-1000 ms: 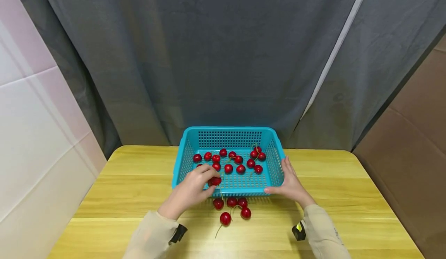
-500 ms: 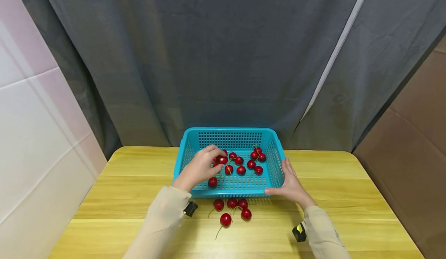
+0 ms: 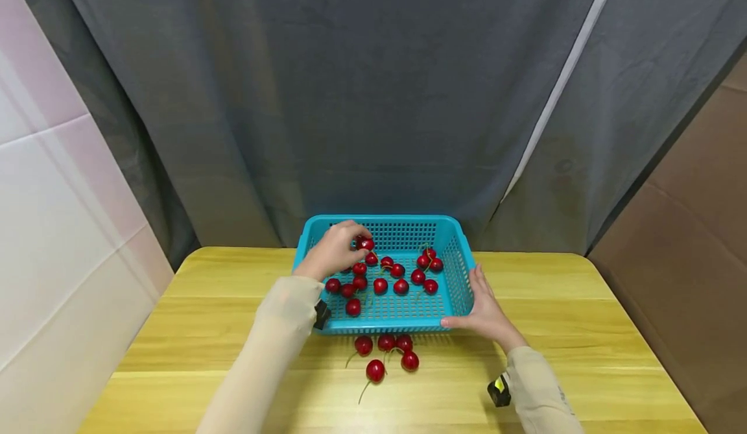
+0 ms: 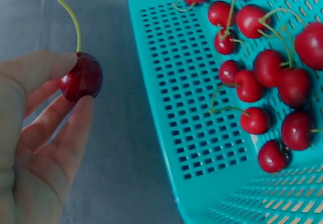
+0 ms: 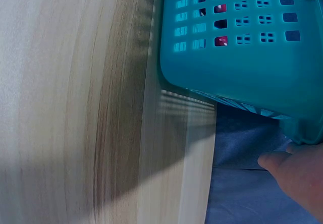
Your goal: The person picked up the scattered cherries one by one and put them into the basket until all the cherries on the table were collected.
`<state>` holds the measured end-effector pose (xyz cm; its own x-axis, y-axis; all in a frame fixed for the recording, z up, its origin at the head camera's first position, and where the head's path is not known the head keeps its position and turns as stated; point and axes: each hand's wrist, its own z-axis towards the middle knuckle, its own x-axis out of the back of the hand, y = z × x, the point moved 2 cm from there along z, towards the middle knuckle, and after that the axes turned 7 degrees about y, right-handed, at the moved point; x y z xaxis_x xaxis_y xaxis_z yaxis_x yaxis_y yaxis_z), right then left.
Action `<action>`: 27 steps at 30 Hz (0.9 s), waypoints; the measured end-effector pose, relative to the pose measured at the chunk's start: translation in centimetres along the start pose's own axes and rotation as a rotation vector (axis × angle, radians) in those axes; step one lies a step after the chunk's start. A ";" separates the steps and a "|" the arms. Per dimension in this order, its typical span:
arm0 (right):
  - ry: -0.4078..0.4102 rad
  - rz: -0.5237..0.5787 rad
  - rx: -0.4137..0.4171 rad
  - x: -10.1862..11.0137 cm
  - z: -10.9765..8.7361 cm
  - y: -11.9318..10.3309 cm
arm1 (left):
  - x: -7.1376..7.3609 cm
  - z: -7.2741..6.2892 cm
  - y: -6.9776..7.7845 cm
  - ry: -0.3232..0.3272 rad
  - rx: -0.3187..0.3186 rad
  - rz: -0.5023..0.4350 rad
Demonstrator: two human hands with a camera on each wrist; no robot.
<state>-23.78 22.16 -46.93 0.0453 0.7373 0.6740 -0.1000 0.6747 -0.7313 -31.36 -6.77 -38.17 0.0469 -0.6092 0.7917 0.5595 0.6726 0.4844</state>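
My left hand [image 3: 337, 247] is over the back left part of a blue plastic basket [image 3: 385, 327]. Its thumb and fingers pinch a dark red cherry [image 4: 83, 77] whose green stem points up in the left wrist view. Several other cherries [image 3: 401, 286] lie spread on the basket floor, some with stems. At the basket's front right corner, my right hand [image 3: 487, 311] rests with its thumb on the front rim and straight fingers along the right side. In the right wrist view only part of that hand shows, beside the rim.
Several cherries [image 3: 375, 371] with stems lie on the wooden table [image 3: 583, 343] just in front of the basket. A grey curtain [image 3: 373, 109] hangs behind the table. A white panel [image 3: 64, 226] stands on the left, a brown one [image 3: 688, 226] on the right.
My left hand has moved from the basket's front left toward its back, now with a cherry pinched there. One cherry stays near the front left of the basket. The right hand keeps its place.
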 end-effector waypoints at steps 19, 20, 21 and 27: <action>0.004 -0.005 -0.012 -0.1 -0.1 0.0 | -2.5 2.3 -3.8 -0.153 0.320 -0.029; 0.005 -0.005 -0.012 -0.1 -0.1 0.1 | -2.6 2.3 -4.0 -0.146 0.332 -0.025; 0.005 -0.005 -0.012 -0.1 -0.1 0.1 | -2.6 2.2 -4.2 -0.142 0.336 -0.017; 0.007 -0.006 -0.007 -0.1 0.0 0.1 | -3.0 2.3 -5.5 -0.148 0.370 0.036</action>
<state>-23.75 22.15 -47.06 0.0530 0.7333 0.6778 -0.0929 0.6795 -0.7278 -36.45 -7.69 -42.34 -0.0737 -0.5335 0.8426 0.2221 0.8149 0.5354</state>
